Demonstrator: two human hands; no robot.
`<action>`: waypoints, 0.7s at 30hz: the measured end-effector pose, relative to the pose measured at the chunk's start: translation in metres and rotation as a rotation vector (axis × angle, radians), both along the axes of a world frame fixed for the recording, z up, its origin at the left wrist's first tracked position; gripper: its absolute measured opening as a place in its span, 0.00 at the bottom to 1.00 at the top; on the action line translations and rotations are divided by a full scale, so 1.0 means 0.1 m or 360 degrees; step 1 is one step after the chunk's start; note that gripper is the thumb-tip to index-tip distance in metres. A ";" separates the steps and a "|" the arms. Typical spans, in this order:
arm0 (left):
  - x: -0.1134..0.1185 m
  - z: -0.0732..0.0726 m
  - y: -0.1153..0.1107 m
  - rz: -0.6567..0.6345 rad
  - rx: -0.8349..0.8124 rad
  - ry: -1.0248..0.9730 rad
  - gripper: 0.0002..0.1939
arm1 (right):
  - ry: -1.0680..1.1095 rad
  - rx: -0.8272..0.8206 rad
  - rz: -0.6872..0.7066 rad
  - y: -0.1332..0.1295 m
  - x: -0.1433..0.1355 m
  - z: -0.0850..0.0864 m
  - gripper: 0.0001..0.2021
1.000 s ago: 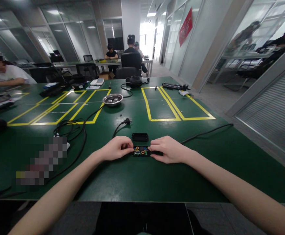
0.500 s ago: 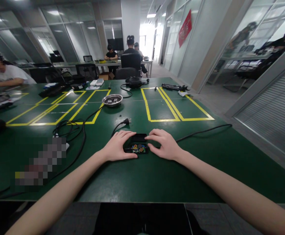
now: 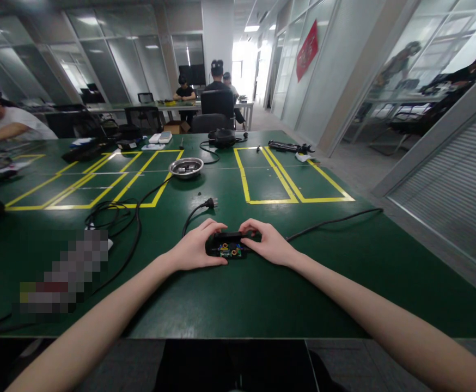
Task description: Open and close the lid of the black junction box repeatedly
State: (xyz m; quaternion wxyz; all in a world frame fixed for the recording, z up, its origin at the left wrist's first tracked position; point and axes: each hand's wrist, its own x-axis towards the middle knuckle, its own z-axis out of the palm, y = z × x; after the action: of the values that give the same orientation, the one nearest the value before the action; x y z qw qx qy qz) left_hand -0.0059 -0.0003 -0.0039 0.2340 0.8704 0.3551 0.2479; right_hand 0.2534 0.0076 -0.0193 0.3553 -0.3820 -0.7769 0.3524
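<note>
Black plastic forms the case point(image 3: 243, 254) that lies on the green worktop point(image 3: 230, 305), near and midway between the two arms, with a circuit board point(image 3: 230, 251) bare inside it. Just beyond its far edge stands the lid point(image 3: 227, 237), apparently tilted up. The left hand point(image 3: 197, 246) curves round the left end of both, thumb at the near edge and fingers towards the lid; whether it grips or only steadies them, one cannot tell. The right hand point(image 3: 266, 242) is clamped on the right end of the lid, between thumb and fingertips. Farther off lies a plug point(image 3: 209, 203), and beyond it, slightly left, a metal bowl point(image 3: 186, 176) containing small parts. Yellow tape point(image 3: 268, 202) marks the worktop's far side; at right runs a black cable point(image 3: 336, 220).
</note>
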 end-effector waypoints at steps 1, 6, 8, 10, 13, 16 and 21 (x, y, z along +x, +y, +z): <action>0.00 -0.01 0.00 -0.0002 -0.0006 0.0011 0.36 | 0.0059 -0.0026 -0.0012 0.00 0.00 0.00 0.05; -0.02 -0.02 0.02 -0.0004 -0.0017 0.0020 0.34 | 0.0245 -0.0273 -0.0007 -0.02 0.01 0.03 0.08; -0.01 -0.01 0.01 -0.0007 -0.0018 -0.0003 0.34 | 0.0256 -0.0331 0.0018 -0.04 0.02 0.05 0.09; -0.01 0.01 0.00 -0.0002 0.0002 -0.0018 0.32 | 0.0273 -0.0331 0.0046 -0.06 0.02 0.07 0.09; 0.00 0.04 0.00 -0.0009 0.0025 -0.0033 0.27 | 0.0308 -0.0288 0.0156 -0.07 0.03 0.08 0.09; 0.01 0.05 -0.01 -0.0044 0.0014 -0.0064 0.22 | 0.0295 -0.0255 0.0259 -0.06 0.05 0.08 0.08; 0.03 0.05 -0.03 -0.0080 0.0005 -0.0096 0.19 | 0.0200 -0.0151 0.0338 -0.07 0.08 0.08 0.08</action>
State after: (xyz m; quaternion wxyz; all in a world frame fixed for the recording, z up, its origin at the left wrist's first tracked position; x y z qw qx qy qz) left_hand -0.0034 -0.0030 0.0015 0.2493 0.8716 0.3256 0.2687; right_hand 0.2617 0.0009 -0.0113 0.3457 -0.2912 -0.7716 0.4476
